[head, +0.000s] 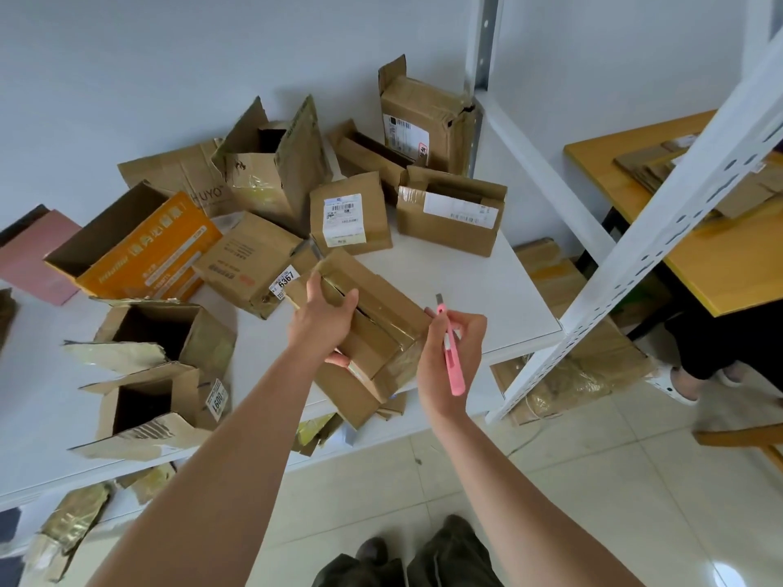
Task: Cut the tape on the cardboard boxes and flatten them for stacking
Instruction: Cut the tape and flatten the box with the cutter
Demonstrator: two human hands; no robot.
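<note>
Tape-cutting step: left hand [326,319] grips small brown cardboard box [373,328] at white shelf [508,290] front edge, right hand [455,353] clasps pink utility knife [450,347]; next, blade to seam.

A white metal shelf upright [661,243] slants across the right side. Behind it stands a yellow-topped wooden table [720,269]. Pale floor tiles [551,480] lie below. A pink board [31,256] rests at the white table's [508,281] left edge.
</note>
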